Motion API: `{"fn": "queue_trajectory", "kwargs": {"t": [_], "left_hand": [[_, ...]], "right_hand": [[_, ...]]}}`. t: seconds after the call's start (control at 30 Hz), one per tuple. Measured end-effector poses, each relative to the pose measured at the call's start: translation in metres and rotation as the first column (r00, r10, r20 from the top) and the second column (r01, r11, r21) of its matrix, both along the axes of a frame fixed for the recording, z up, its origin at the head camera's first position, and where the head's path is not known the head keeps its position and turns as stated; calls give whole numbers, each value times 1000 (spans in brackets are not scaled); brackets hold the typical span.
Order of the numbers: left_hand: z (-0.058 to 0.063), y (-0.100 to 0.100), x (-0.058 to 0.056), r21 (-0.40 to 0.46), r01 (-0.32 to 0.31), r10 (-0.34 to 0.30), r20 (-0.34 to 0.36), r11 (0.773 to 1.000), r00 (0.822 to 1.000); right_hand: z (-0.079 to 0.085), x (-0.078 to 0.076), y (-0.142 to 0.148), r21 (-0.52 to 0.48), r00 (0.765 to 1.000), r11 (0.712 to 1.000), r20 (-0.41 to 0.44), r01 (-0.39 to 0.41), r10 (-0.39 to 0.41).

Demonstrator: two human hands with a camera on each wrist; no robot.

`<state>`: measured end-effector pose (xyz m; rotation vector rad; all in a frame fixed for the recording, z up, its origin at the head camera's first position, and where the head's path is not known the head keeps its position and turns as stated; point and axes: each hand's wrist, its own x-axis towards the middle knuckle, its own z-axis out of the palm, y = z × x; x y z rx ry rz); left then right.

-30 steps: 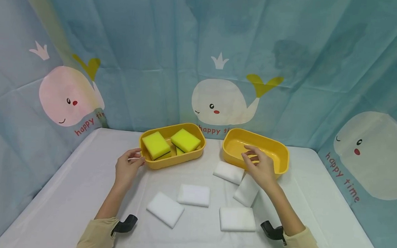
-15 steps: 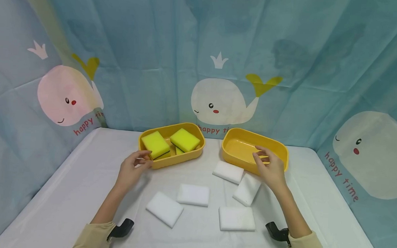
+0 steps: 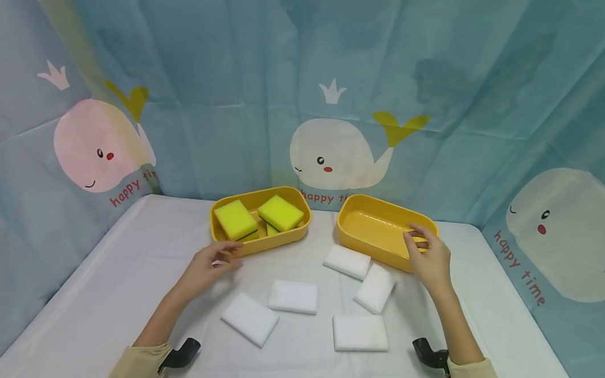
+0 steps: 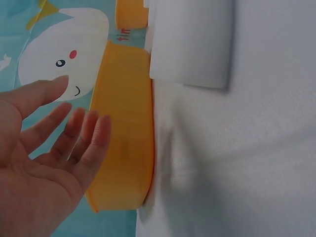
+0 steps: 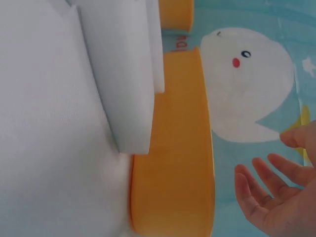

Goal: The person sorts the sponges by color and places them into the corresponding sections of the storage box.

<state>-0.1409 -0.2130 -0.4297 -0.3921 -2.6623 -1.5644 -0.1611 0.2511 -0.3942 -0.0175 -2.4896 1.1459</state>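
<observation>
Two yellow oval-cornered bins stand at the back of the table. In the left bin (image 3: 274,243) lie several yellow sponges (image 3: 236,220) with dark undersides. Nothing shows inside the right bin (image 3: 367,221). My left hand (image 3: 208,268) hovers by the left bin's front, fingers loosely bent and holding nothing. Over the right bin's front right part is my right hand (image 3: 432,264), also holding nothing, its fingers relaxed. Both wrist views show the palms bare, the left hand (image 4: 54,153) beside its bin and the right hand (image 5: 281,187) beside the other.
Several white sponge blocks lie on the white-covered table: one block (image 3: 347,261) against the right bin, a tilted block (image 3: 375,289) touching it, and others nearer, such as the front right block (image 3: 360,333). A blue whale-print curtain (image 3: 234,122) rises behind the bins.
The left hand has moved right and nearer from the left bin's corner. My right hand has shifted right across the right bin. The bins and sponges stay in place.
</observation>
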Motion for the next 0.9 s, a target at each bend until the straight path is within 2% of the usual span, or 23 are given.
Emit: {"fn": "queue_trajectory", "kwargs": {"t": [0.13, 0.27, 0.43, 0.63, 0.9], "left_hand": [[0, -1, 1, -14, 70, -69, 65, 997, 995], [-2, -3, -1, -2, 160, -159, 101, 987, 982], [-3, -6, -2, 4, 254, -252, 148, 967, 956], [-6, -12, -2, -13, 329, -322, 180, 944, 929], [-8, -13, -3, 5, 405, -390, 285, 914, 876]], "right_hand": [[-1, 0, 7, -2, 999, 999, -11, 34, -34], [-2, 0, 15, -29, 998, 997, -15, 68, -69], [-3, -1, 24, -57, 994, 993, -19, 105, -106], [-7, -3, 34, -71, 988, 986, -9, 153, -154], [-14, -5, 47, -79, 973, 970, 37, 232, -230]]}}
